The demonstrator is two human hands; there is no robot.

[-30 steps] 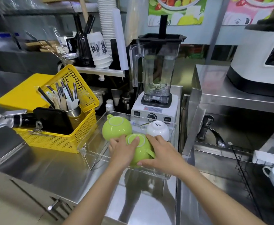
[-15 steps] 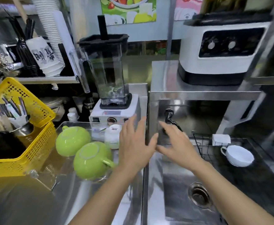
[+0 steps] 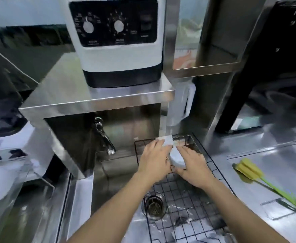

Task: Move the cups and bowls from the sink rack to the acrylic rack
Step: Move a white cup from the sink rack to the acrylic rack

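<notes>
A smooth, glossy white ceramic cup (image 3: pixel 176 158) sits on the black wire sink rack (image 3: pixel 193 193), toward the rack's far end, with only a rounded patch of its wall showing between the two hands. The left hand (image 3: pixel 155 163) lies against its left side, fingers together and reaching over the top; the right hand (image 3: pixel 193 166) lies against its right side, thumb low and fingers curved forward. Both are cupped around it and touching it — whether it is lifted off the wires cannot be told. Just behind the fingertips lies a blurred pale rectangular block (image 3: pixel 167 141) on the rack's far edge.

The rack is a thin grid of dark wire with raised sides, spanning the right half of the stainless steel sink (image 3: pixel 119 174); its near stretch is bare mesh. Under it, left of centre, is the round metal drain strainer (image 3: pixel 154 205). A dark metal tap (image 3: pixel 103 135) angles down over the sink's far left corner.

Both forearms come up from the lower edge, bare, converging on the cup.

To the right, the brushed steel bench (image 3: pixel 266 163) holds a yellow sponge brush with a green handle (image 3: pixel 259 178), well apart from the rack. Above the tap, a steel shelf (image 3: pixel 98 95) carries a white and black appliance with two dials (image 3: pixel 115 41). At the far left edge, the clear acrylic rack (image 3: pixel 6 179) shows only as a blurred transparent wall.
</notes>
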